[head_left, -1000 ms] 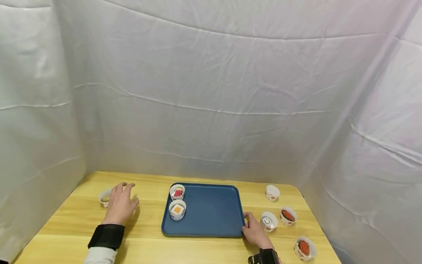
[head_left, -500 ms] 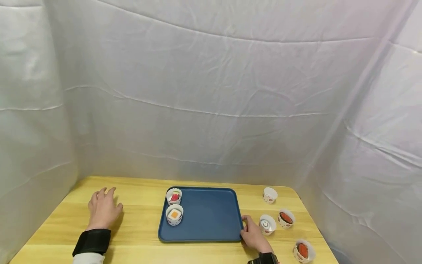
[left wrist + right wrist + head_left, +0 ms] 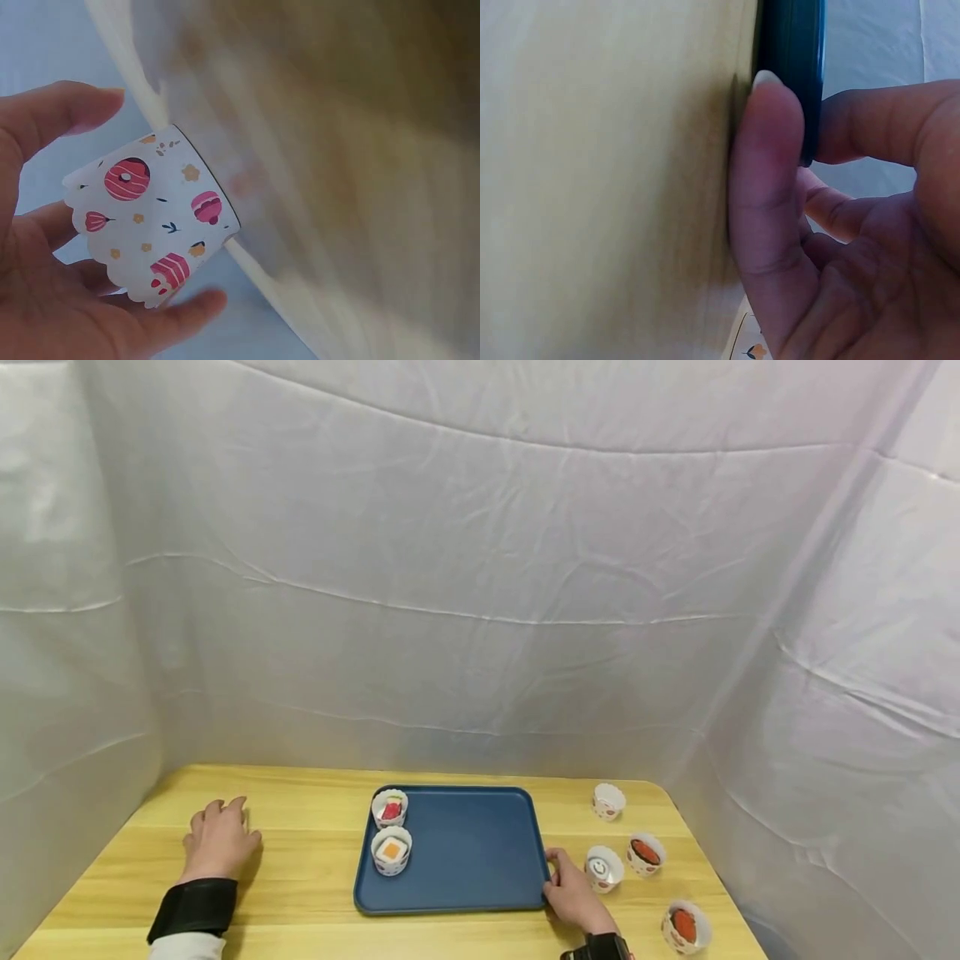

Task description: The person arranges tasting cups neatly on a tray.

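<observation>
Pinching: right hand (image 3: 573,893), narrow, holds the right edge of the tray (image 3: 472,852) between its digits
Tray: blue, lies mid-table, with two cups (image 3: 392,850) near its left edge, one behind the other
Left hand (image 3: 217,845): wide, digits spread round the patterned cup (image 3: 146,210), a gap between the upper digit and its side; whether the others touch it, I cannot tell
Patterned cup: stands on the table (image 3: 307,885), well left of the tray, hidden under the hand from the head view
Right side: four more cups (image 3: 603,870), the smiley one nearest the right hand
</observation>
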{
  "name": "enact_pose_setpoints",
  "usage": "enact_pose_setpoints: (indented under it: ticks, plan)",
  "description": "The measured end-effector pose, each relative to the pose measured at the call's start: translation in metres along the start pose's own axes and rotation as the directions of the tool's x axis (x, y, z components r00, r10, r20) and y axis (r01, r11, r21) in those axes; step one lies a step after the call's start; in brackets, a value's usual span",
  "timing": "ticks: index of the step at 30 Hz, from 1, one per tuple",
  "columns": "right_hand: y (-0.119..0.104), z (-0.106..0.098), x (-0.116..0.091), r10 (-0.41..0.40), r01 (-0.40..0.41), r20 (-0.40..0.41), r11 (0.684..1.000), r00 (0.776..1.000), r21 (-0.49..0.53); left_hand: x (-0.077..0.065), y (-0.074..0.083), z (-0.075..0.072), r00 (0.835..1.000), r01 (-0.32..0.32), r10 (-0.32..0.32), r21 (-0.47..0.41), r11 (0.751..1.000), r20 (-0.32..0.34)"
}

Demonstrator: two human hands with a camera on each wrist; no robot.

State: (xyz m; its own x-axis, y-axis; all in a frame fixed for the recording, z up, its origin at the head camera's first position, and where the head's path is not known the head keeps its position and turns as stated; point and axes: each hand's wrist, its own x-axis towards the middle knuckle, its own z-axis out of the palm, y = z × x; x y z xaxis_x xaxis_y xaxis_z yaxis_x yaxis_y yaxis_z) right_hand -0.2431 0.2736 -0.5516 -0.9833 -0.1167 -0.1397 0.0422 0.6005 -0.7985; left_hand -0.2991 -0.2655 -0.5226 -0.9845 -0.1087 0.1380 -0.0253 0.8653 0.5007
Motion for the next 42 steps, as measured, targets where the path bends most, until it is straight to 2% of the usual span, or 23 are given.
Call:
enact_pose_setpoints:
  ticks: [10, 17, 31, 42]
  plan:
    - [-0.003, -0.002, -0.004, -0.026, 0.026, -0.005, 1.000, 1.000, -0.003, -0.011, 0.001, -0.003, 0.998, -0.033, 0.031, -0.042, 0.999, -0.048]
    - [-0.003, -0.001, -0.002, -0.008, 0.008, -0.022, 1.000, 1.000, -0.011, -0.009, 0.003, -0.003, 0.994, -0.072, 0.069, -0.034, 0.997, -0.079]
    - [-0.006, -0.004, -0.003, 0.001, -0.001, -0.009, 1.000, 1.000, 0.009, -0.008, 0.040, -0.008, 0.992, -0.121, 0.119, -0.063, 0.991, -0.041]
    - [-0.007, -0.002, -0.008, -0.007, 0.007, -0.008, 0.999, 1.000, 0.035, -0.012, 0.063, -0.007, 0.989, -0.145, 0.143, -0.064, 0.987, -0.037]
